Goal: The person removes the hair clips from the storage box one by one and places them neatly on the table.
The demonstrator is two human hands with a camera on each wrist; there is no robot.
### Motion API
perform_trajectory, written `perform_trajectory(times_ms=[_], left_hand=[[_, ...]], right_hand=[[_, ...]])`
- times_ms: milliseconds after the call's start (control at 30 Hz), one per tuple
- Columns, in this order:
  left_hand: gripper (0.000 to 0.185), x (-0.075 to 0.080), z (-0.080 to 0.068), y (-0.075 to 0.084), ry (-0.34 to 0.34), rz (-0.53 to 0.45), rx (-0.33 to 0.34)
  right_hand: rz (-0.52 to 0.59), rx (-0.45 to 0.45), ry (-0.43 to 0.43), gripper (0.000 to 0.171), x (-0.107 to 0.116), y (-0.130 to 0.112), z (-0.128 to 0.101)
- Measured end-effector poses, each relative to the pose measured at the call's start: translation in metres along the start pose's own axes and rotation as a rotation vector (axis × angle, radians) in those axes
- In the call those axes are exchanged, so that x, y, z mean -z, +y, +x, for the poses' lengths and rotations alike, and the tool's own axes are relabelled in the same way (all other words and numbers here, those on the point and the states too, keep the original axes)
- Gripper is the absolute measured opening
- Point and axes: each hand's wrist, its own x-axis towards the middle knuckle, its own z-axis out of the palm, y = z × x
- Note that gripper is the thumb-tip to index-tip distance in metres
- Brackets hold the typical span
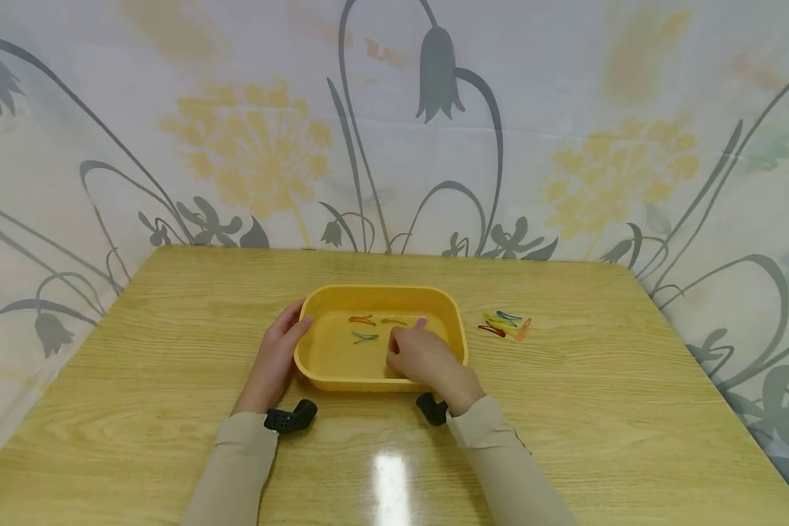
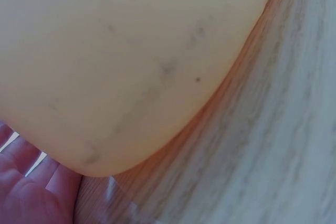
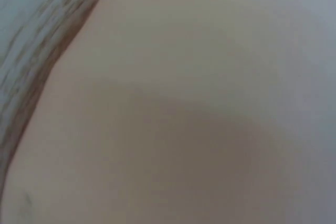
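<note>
Pink hair clip (image 1: pixel 421 322) sits at the fingertips of the right hand (image 1: pixel 421 358), inside the yellow tray (image 1: pixel 456 321), toward its far right part. Only the clip's far end shows past the fingers, so its long axis seems to run away from the person and slightly rightward, but this is hard to confirm.

Going left to right: the left hand (image 1: pixel 275 358) rests against the tray's left outer wall, fingers relaxed and laid along the rim, thumb at the edge; the left wrist view shows the palm (image 2: pixel 26 192) tucked beside the tray's rounded corner (image 2: pixel 131 77) on the wooden table (image 2: pixel 262 156). On the tray floor lie an orange clip (image 1: pixel 361 319), a green clip (image 1: pixel 364 337) and an olive clip (image 1: pixel 393 321), each lying roughly left to right. The right hand reaches over the near rim, fingers curled down and apparently pinching the pink clip; it is plainly the nearer hand. The right wrist view shows only blurred tray surface (image 3: pixel 210 103). Right of the tray, well apart from it, a small heap of coloured clips (image 1: pixel 503 325) lies on the table.
</note>
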Motion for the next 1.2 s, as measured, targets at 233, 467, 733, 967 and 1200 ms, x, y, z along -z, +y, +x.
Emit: perform_trajectory(times_ms=[233,467,733,967,1200], left_hand=[[0.051,-0.001,0.0,0.001,-0.008,-0.003,0.017],[0.052,-0.002,-0.001,0.003,-0.01,-0.004,0.019],[0.052,-0.001,0.0,0.001,-0.002,-0.009,0.025],[0.052,0.0,0.0,0.0,0.003,-0.009,0.019],[0.052,-0.001,0.0,0.0,-0.006,-0.012,0.027]], right_hand=[[-0.027,0.027,0.058,0.009,0.001,-0.001,0.0],[-0.035,0.063,0.101,0.004,0.005,-0.008,-0.003],[0.019,0.111,0.082,0.011,0.007,-0.017,-0.006],[0.016,0.11,0.102,0.017,0.012,-0.023,-0.008],[0.019,0.124,0.145,0.01,0.021,-0.025,-0.014]])
